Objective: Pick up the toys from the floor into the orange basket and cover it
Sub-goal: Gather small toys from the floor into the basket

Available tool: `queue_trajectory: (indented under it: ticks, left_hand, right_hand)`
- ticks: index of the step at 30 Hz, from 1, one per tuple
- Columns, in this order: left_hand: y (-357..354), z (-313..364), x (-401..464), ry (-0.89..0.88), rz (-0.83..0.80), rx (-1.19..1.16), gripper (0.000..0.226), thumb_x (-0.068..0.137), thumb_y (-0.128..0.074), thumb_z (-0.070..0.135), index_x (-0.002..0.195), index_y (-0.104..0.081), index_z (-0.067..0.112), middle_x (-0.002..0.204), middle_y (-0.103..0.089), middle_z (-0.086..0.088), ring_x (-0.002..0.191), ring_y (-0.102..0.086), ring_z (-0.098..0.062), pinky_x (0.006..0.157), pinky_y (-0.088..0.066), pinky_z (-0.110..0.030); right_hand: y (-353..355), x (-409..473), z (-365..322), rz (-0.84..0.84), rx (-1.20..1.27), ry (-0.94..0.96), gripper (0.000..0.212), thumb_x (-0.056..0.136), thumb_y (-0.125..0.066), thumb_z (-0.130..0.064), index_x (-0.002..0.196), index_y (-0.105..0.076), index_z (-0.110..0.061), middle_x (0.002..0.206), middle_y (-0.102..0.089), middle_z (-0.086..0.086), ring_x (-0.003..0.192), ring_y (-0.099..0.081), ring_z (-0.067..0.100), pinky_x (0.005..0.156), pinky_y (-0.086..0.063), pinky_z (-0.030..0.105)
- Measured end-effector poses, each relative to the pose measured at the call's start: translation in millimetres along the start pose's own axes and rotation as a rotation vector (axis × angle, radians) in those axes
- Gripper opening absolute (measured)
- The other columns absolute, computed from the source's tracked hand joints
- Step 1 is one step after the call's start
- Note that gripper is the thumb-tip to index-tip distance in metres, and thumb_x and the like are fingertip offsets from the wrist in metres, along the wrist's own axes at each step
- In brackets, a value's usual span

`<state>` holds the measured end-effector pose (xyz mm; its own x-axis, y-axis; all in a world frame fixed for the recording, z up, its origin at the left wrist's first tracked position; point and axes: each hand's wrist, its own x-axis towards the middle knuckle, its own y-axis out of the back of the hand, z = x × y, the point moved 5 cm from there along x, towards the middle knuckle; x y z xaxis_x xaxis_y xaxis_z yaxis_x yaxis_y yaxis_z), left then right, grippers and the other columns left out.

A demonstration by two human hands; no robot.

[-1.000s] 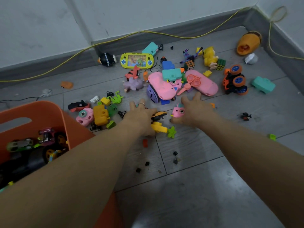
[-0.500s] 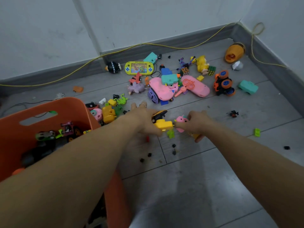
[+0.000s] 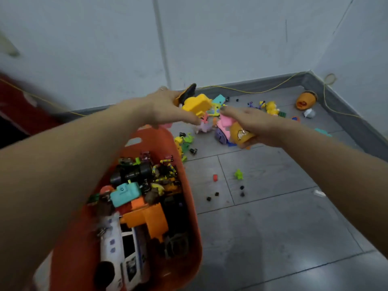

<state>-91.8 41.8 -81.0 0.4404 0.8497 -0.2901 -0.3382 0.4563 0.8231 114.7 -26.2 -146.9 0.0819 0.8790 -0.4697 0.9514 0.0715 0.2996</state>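
Observation:
My left hand (image 3: 165, 106) grips a yellow toy (image 3: 197, 105) with a black part, raised above the far end of the orange basket (image 3: 193, 206). My right hand (image 3: 254, 124) holds a pink toy (image 3: 225, 121) together with an orange round toy (image 3: 240, 133), lifted over the floor just right of the basket. The basket stands at lower left, filled with several toys: a teal piece (image 3: 126, 193), an orange block (image 3: 151, 219), a white vehicle (image 3: 117, 255). More toys lie scattered on the floor behind my hands, partly hidden by them.
Small green (image 3: 238, 174), red (image 3: 215, 177) and black bits lie on the grey tiles right of the basket. An orange shell toy (image 3: 305, 99) and a white piece (image 3: 309, 113) sit near the corner. A yellow cable (image 3: 273, 87) runs along the skirting. A red object (image 3: 19, 106) stands at far left.
Both hands lifted off the floor with their toys and swung left toward the basket. The view turned left and down, so the basket's contents now show.

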Motion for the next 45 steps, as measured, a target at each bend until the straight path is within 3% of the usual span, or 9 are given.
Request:
queue_trajectory:
  ticks: [6, 11, 15, 18, 26, 31, 36, 41, 45]
  left_hand:
    - [36.0, -90.2, -73.4, 0.253, -0.286, -0.304, 0.049, 0.066, -0.082, 0.043, 0.111, -0.065, 0.035, 0.116, -0.064, 0.006, 0.112, -0.057, -0.016, 0.084, -0.055, -0.054]
    - [20.5, -135.4, -127.9, 0.519, -0.564, -0.354, 0.085, 0.028, -0.096, 0.043, 0.107, -0.071, 0.028, 0.13, -0.053, -0.005, 0.109, -0.052, -0.022, 0.081, -0.055, -0.058]
    - [5.6, -152.6, -134.1, 0.565, -0.666, -0.27, 0.096, 0.046, -0.094, 0.048, 0.131, -0.058, 0.023, 0.147, -0.044, -0.004, 0.132, -0.044, -0.027, 0.088, -0.054, -0.055]
    - [7.8, -154.7, -121.0, 0.572, -0.609, -0.119, 0.083, 0.056, -0.088, 0.049, 0.128, -0.058, 0.023, 0.149, -0.039, -0.003, 0.136, -0.038, -0.026, 0.089, -0.054, -0.053]
    - [8.2, -55.1, -56.1, 0.072, -0.149, 0.202, 0.047, 0.083, -0.068, 0.042, 0.12, -0.059, 0.015, 0.12, -0.061, -0.006, 0.106, -0.059, -0.026, 0.094, -0.051, -0.042]
    - [-45.0, 32.0, -30.4, -0.164, -0.076, 0.24, 0.032, 0.086, -0.061, 0.037, 0.068, -0.049, 0.015, 0.08, -0.058, -0.01, 0.08, -0.051, -0.027, 0.055, -0.035, -0.03]
    - [-116.9, 70.4, -2.9, -0.152, -0.193, 0.294, 0.057, 0.09, -0.059, 0.042, 0.132, -0.046, 0.005, 0.128, -0.054, -0.015, 0.108, -0.053, -0.03, 0.081, -0.045, -0.033]
    - [-182.0, 79.4, 6.3, -0.028, -0.342, 0.301, 0.066, 0.092, -0.059, 0.041, 0.14, -0.038, 0.002, 0.14, -0.047, -0.017, 0.123, -0.05, -0.031, 0.088, -0.042, -0.034]
    - [-227.1, 68.8, 18.1, 0.08, -0.397, 0.328, 0.081, 0.084, -0.064, 0.042, 0.146, -0.025, 0.007, 0.145, -0.04, -0.019, 0.125, -0.049, -0.036, 0.093, -0.045, -0.038]
  right_hand:
    - [-84.8, -38.2, -107.9, -0.321, -0.137, 0.102, 0.058, 0.085, -0.051, -0.071, 0.098, -0.061, -0.015, 0.087, -0.064, 0.015, 0.081, -0.07, 0.022, 0.056, -0.053, 0.028]
    - [-150.2, -52.1, -125.9, -0.526, -0.271, 0.047, 0.055, 0.089, -0.051, -0.066, 0.106, -0.062, -0.015, 0.093, -0.066, 0.01, 0.091, -0.073, 0.021, 0.058, -0.056, 0.028]
    - [-178.0, -46.2, -97.7, -0.658, -0.453, -0.133, 0.067, 0.091, -0.054, -0.063, 0.142, -0.048, -0.02, 0.143, -0.053, 0.009, 0.11, -0.068, 0.028, 0.073, -0.06, 0.034]
    - [-168.8, -34.7, -85.1, -0.491, -0.529, -0.194, 0.082, 0.087, -0.058, -0.063, 0.155, -0.027, -0.028, 0.163, -0.016, 0.011, 0.105, -0.069, 0.035, 0.078, -0.062, 0.038]
    - [-108.7, -13.7, -75.5, -0.222, -0.456, -0.071, 0.061, 0.094, -0.052, -0.056, 0.137, -0.048, -0.013, 0.119, -0.056, 0.014, 0.097, -0.069, 0.03, 0.076, -0.062, 0.044]
    - [-47.8, -6.0, -29.2, -0.055, -0.42, -0.13, 0.056, 0.09, -0.053, -0.063, 0.115, -0.057, -0.013, 0.105, -0.061, 0.012, 0.082, -0.064, 0.024, 0.079, -0.061, 0.039]
    - [17.1, -37.6, 52.4, 0.075, -0.314, -0.227, 0.039, 0.097, -0.056, -0.038, 0.129, -0.055, -0.015, 0.119, -0.059, 0.015, 0.102, -0.063, 0.027, 0.082, -0.058, 0.038]
    - [73.5, -77.2, 143.7, 0.184, -0.44, -0.405, 0.043, 0.097, -0.058, -0.033, 0.135, -0.051, -0.013, 0.113, -0.056, 0.012, 0.098, -0.059, 0.028, 0.086, -0.056, 0.04]
    - [105.8, -87.3, 196.3, 0.233, -0.673, -0.481, 0.056, 0.097, -0.055, -0.037, 0.146, -0.041, -0.016, 0.146, -0.044, 0.012, 0.125, -0.049, 0.032, 0.1, -0.045, 0.038]
